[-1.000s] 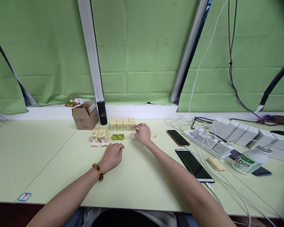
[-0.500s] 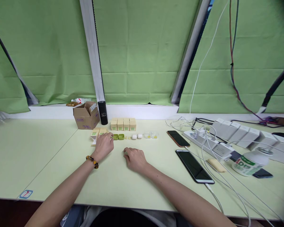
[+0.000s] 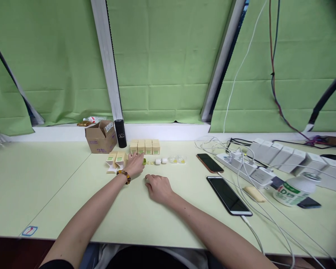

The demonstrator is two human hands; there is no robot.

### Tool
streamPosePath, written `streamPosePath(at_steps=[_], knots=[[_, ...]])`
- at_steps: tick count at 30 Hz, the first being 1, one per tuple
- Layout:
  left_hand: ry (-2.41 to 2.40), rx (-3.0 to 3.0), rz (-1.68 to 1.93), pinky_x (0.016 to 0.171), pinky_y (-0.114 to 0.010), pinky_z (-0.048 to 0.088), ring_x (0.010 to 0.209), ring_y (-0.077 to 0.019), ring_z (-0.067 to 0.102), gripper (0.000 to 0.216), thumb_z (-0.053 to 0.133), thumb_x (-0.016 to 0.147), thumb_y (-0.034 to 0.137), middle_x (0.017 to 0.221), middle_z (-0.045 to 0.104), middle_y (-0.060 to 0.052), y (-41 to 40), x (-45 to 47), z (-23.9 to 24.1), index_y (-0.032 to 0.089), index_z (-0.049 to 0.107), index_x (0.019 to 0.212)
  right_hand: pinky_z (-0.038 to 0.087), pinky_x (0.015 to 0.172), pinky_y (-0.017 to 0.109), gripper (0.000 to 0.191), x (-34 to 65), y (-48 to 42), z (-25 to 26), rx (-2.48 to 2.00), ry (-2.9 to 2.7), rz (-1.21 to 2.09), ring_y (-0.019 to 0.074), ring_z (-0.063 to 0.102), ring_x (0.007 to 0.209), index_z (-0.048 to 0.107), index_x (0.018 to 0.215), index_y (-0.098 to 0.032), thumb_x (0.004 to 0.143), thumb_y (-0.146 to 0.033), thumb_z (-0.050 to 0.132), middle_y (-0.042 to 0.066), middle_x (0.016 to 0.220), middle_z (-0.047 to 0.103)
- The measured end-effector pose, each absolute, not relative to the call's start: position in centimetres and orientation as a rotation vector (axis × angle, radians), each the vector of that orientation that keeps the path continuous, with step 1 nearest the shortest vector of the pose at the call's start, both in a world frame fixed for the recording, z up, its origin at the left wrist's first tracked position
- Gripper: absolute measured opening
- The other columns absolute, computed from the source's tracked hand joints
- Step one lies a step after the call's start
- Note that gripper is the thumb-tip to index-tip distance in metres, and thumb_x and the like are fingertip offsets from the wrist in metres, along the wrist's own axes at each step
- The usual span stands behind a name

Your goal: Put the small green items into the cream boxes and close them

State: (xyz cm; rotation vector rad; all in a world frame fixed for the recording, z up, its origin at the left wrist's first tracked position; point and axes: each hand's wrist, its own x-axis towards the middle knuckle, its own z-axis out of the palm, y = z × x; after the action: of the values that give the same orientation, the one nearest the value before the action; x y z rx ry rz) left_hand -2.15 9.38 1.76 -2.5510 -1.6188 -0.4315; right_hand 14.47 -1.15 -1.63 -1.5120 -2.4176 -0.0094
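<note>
Two small green cases (image 3: 143, 161) sit on the table (image 3: 58, 179), mostly under our left hand (image 3: 134, 165); only a green edge shows at the hand's 3 o'clock side. We judge them light, rigid plastic and a bit slick, best pinched across the short sides. Fingers lie flat over them; whether they have closed on a case, we cannot tell.

Our right hand (image 3: 158, 186) rests on the table at about 5 o'clock from the cases, near but apart, fingers loosely curled, holding nothing.

At 12 o'clock from the left hand, just beside it, stands a row of four yellow boxes (image 3: 145, 147). At 9 o'clock lie two opened yellow boxes (image 3: 116, 160), touching or nearly touching the hand. At 3 o'clock the line runs on: tiny yellow bits, two white earbud cases (image 3: 161, 161), then two clear pieces (image 3: 177, 160).

Further out at 10 o'clock, a cardboard box (image 3: 100, 137) and a black cylinder (image 3: 120, 133). Well apart at 3 to 4 o'clock lie two phones (image 3: 229, 195), a power strip (image 3: 242, 164) with cables, and a white bottle (image 3: 292, 190).
</note>
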Motion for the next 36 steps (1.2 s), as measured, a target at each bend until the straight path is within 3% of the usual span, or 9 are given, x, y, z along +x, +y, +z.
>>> streamPosePath(at_steps=[5,9,17,20,23,27,30,33,36], knots=[[-1.574,-2.556,-0.533,0.107,-0.048,0.033,0.129,-0.0333,0.05,0.053,0.058,0.088,0.008,0.129,0.066,-0.016,9.1,-2.0,1.1,0.016,0.049,0.139,0.034,0.063,0.031,0.024,14.6,-1.1,-1.7,-1.515,-2.418,-0.023,0.0247,0.072,0.091,0.059,0.119,-0.023,0.097,-0.028,0.051,0.007,0.104,0.076],[-1.255,-2.655,-0.843,0.115,-0.05,0.03,0.13,-0.0311,0.051,0.051,0.049,0.092,0.007,0.136,0.061,-0.015,6.0,-2.4,1.6,0.019,0.05,0.141,0.037,0.067,0.031,0.028,14.5,-1.2,-1.4,-1.523,-2.414,0.002,0.0253,0.072,0.093,0.059,0.124,-0.023,0.097,-0.027,0.051,0.007,0.107,0.076],[-1.129,-2.82,-1.465,0.118,-0.056,0.029,0.131,-0.0352,0.054,0.047,0.06,0.092,0.017,0.135,0.064,-0.013,-0.7,-2.2,3.5,0.027,0.059,0.138,0.043,0.073,0.033,0.031,14.5,-1.2,-1.2,-1.55,-2.412,0.045,0.0263,0.072,0.096,0.061,0.126,-0.02,0.098,-0.028,0.049,0.011,0.112,0.076],[-1.208,-2.859,-1.963,0.116,-0.051,0.036,0.129,-0.0308,0.056,0.053,0.068,0.092,0.025,0.133,0.064,-0.011,-1.3,-1.9,3.2,0.029,0.054,0.142,0.042,0.071,0.032,0.029,14.7,-1.3,-1.3,-1.515,-2.401,0.059,0.0253,0.071,0.094,0.061,0.124,-0.02,0.098,-0.026,0.049,0.01,0.111,0.075],[-1.229,-2.976,-2.685,0.105,-0.046,0.047,0.116,-0.0268,0.065,0.065,0.07,0.093,0.035,0.124,0.067,-0.011,-0.7,-1.6,2.7,0.028,0.04,0.15,0.04,0.069,0.031,0.035,14.9,-1.2,-1.5,-1.435,-2.325,0.08,0.0232,0.07,0.094,0.055,0.131,-0.021,0.097,-0.024,0.05,0.008,0.113,0.074],[-1.145,-2.984,-3.264,0.101,-0.045,0.05,0.112,-0.0271,0.069,0.057,0.071,0.093,0.039,0.118,0.071,-0.014,0.4,-1.9,2.1,0.02,0.048,0.142,0.042,0.07,0.03,0.028,15.3,-0.9,-1.7,-1.346,-2.109,0.153,0.0209,0.067,0.092,0.053,0.125,-0.021,0.097,-0.025,0.05,0.007,0.108,0.072],[-1.146,-2.959,-3.351,0.096,-0.042,0.052,0.114,-0.0275,0.068,0.045,0.069,0.096,0.036,0.119,0.071,-0.014,0.6,-2.2,1.6,0.02,0.056,0.136,0.048,0.075,0.032,0.033,15.5,-0.7,-1.9,-1.238,-1.908,0.167,0.0228,0.066,0.098,0.049,0.129,-0.021,0.099,-0.034,0.052,0.009,0.113,0.069],[-1.206,-3.003,-3.324,0.09,-0.038,0.052,0.115,-0.0276,0.068,0.039,0.067,0.097,0.037,0.122,0.07,-0.014,0.3,-2.0,1.2,0.021,0.06,0.131,0.054,0.086,0.038,0.049,15.6,-0.5,-1.9,-1.103,-1.803,0.145,0.0278,0.061,0.115,0.043,0.138,-0.02,0.096,-0.041,0.058,0.015,0.13,0.062],[-1.254,-3.114,-3.216,0.089,-0.035,0.051,0.113,-0.0277,0.069,0.037,0.068,0.096,0.039,0.125,0.069,-0.015,-0.1,-1.5,0.9,0.02,0.063,0.128,0.052,0.101,0.045,0.049,15.6,-0.4,-1.9,-0.998,-1.795,0.123,0.0302,0.052,0.131,0.045,0.139,-0.021,0.094,-0.034,0.059,0.016,0.138,0.057]])
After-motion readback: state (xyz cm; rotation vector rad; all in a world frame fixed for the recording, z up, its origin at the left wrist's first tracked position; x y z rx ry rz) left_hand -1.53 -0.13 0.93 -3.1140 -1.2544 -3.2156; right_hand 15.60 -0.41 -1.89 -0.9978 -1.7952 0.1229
